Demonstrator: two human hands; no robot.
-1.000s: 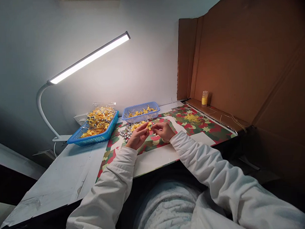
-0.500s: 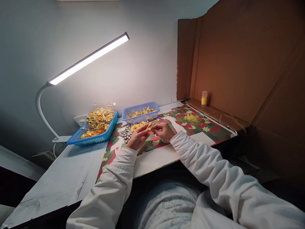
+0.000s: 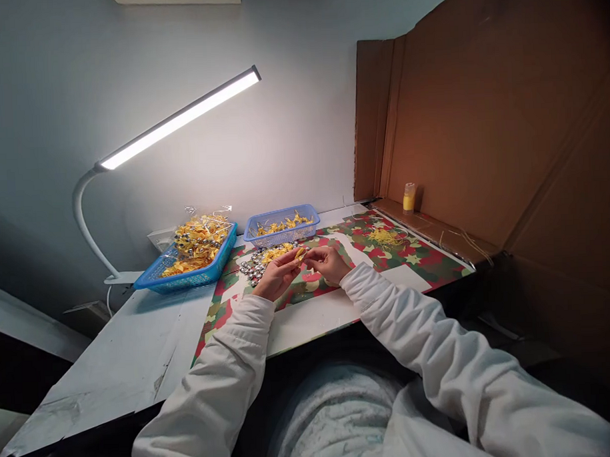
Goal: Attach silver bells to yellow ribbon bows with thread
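Note:
My left hand (image 3: pixel 278 275) pinches a small yellow piece (image 3: pixel 300 253) between thumb and fingertips, above the camouflage-patterned sheet (image 3: pixel 317 285). Close on its right, my right hand (image 3: pixel 328 264) has its fingers pressed together at the same piece; what those fingertips grip is too small to make out. Just behind my left hand lie a heap of silver beads (image 3: pixel 251 269) and a pile of yellow pieces (image 3: pixel 280 251). A light blue basket (image 3: pixel 282 238) beyond them holds more yellow pieces.
At the left, a bright blue basket (image 3: pixel 187 280) carries a plastic bag of yellow pieces and silver beads (image 3: pixel 203 235). A lit lamp (image 3: pixel 181 119) arches above. Thin yellow strands (image 3: pixel 385 237) lie at the right, near a small yellow bottle (image 3: pixel 409 199) beside the cardboard wall (image 3: pixel 481 116).
Both hands stay together at the yellow piece with only slight finger movement. The view has shifted very slightly.

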